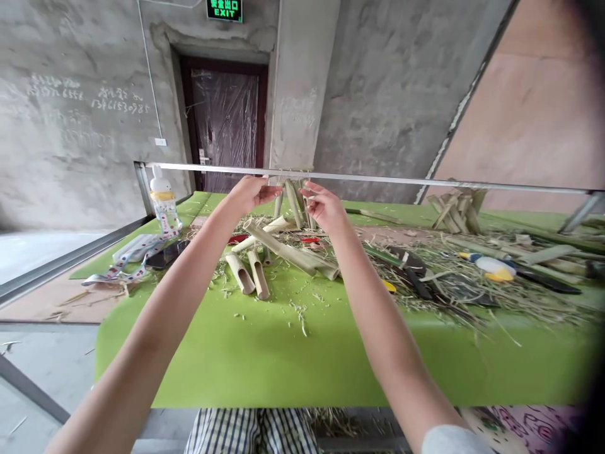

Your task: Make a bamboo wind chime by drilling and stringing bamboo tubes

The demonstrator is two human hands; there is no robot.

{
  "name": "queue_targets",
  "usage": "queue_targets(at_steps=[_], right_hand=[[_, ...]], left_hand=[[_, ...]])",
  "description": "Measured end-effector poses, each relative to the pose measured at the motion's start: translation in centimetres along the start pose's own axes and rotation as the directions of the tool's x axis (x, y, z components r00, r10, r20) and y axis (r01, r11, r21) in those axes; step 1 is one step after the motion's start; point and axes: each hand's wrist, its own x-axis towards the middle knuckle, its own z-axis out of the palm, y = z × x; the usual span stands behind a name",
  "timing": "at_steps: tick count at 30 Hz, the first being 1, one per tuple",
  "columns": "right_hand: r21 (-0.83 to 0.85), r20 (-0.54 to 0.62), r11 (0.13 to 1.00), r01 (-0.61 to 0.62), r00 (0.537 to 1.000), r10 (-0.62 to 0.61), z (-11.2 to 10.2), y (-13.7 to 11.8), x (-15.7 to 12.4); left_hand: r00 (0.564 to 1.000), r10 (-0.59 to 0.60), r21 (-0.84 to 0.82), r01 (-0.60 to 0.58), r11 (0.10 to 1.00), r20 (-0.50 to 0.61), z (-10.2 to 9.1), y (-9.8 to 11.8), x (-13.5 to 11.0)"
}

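Observation:
Several cut bamboo tubes (293, 203) stand or hang close together below the metal bar (378, 179), at the far side of the table. My left hand (253, 193) reaches to their left side, its fingers stretched towards them and apart. On the other side is my right hand (323, 205), fingers spread and slightly bent, close to the rightmost tube. Whether the fingertips touch the tubes or a thin string cannot be made out. Between my forearms lie a long bamboo tube (278, 247) and two short, slant-cut bamboo tubes (240, 275), among shavings.
On the left are a clear bottle (164, 205), a patterned strap (118, 271) and a dark phone-like object (166, 253). Shavings, dark-handled tools (416, 280) and a white-yellow object (495, 270) litter the right of the green tabletop (293, 353). A bamboo bundle (457, 211) stands at back right.

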Motion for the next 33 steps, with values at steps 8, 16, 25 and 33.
queue_targets(at_steps=[8,16,25,33], right_hand=[[-0.156,-0.093,0.986,-0.057,0.995,0.043,-0.1,3.0,-0.6],[-0.509,0.067,0.856,-0.091,0.987,0.144,1.6,6.7,-1.7],[-0.636,0.275,0.769,-0.058,0.915,0.296,5.3,9.5,-3.4],[-0.565,0.392,0.825,0.027,0.888,0.24,7.0,9.2,-3.4]], left_hand=[[0.999,0.032,0.167,-0.034,0.985,0.015,-1.8,-4.5,0.3],[0.984,0.122,0.257,-0.153,0.954,0.133,-4.7,-7.3,-2.8],[0.953,0.02,0.45,-0.161,0.879,0.302,-9.3,-6.7,-6.7],[0.919,0.294,0.855,-0.363,0.369,0.263,-8.7,-4.6,-6.8]])
